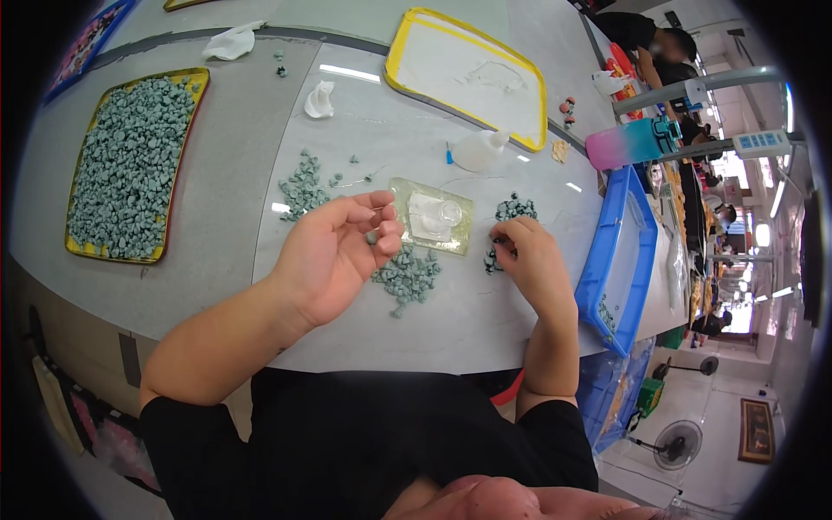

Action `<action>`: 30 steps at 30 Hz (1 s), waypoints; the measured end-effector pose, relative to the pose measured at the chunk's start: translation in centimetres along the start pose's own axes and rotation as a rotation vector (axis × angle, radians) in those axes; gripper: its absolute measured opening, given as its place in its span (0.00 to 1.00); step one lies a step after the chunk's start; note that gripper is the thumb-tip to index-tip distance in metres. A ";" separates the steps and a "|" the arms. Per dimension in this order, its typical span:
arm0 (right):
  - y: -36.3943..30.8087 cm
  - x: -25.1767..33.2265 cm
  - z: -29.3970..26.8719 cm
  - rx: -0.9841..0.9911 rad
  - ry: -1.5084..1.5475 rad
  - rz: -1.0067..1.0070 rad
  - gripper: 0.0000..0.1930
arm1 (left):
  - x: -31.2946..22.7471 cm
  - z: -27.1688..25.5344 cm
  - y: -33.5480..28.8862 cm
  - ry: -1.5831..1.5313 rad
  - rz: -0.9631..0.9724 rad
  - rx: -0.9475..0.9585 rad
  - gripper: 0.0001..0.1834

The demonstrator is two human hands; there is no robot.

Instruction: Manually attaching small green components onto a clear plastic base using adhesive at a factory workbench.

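My left hand (338,253) is raised over the middle of the table, palm turned up and fingers curled. A small grey-green piece (373,237) sits among its fingers, and the thumb and forefinger are pinched at something too thin to make out. Below it lies a heap of similar grey-green pieces (407,279). Between the hands rests a clear pale-green slab (464,227) bearing a small transparent dish (449,213) on white material. At the right, my right hand (533,264) pinches a small dark piece at the pile of dark green pieces (515,208).
A yellow-rimmed tray (179,173) full of grey-green pieces stands left. Another pile (302,186) lies beyond my left hand. Farther back are a white squeeze bottle (479,152), a yellow-rimmed white tray (537,108) and crumpled tissue (320,100). A blue bin (637,286) and pink-teal bottle (620,147) stand right.
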State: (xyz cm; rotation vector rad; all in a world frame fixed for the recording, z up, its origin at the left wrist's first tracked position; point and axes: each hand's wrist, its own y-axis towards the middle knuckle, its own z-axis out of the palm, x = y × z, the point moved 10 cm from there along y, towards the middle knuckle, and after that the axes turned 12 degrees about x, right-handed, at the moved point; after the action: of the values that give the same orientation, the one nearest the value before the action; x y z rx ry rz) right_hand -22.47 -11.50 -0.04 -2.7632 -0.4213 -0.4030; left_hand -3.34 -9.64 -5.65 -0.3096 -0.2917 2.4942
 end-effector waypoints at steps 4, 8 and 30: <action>-0.3 0.0 -0.6 -0.069 0.138 0.047 0.09 | 0.4 -0.7 -0.2 0.053 -0.024 -0.074 0.18; -0.1 0.5 -1.0 -0.088 0.193 0.011 0.08 | 0.6 -0.4 -0.3 0.243 -0.015 -0.078 0.16; -2.4 10.0 -0.9 -0.282 0.261 -0.626 0.14 | 3.7 0.8 -0.6 0.969 -0.184 0.160 0.14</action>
State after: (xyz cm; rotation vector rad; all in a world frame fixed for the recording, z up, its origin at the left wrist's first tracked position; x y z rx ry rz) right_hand -14.32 -7.29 4.59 -2.7197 -1.2446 -1.0232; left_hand -6.18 -7.10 -5.31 -1.2761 0.2652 1.8983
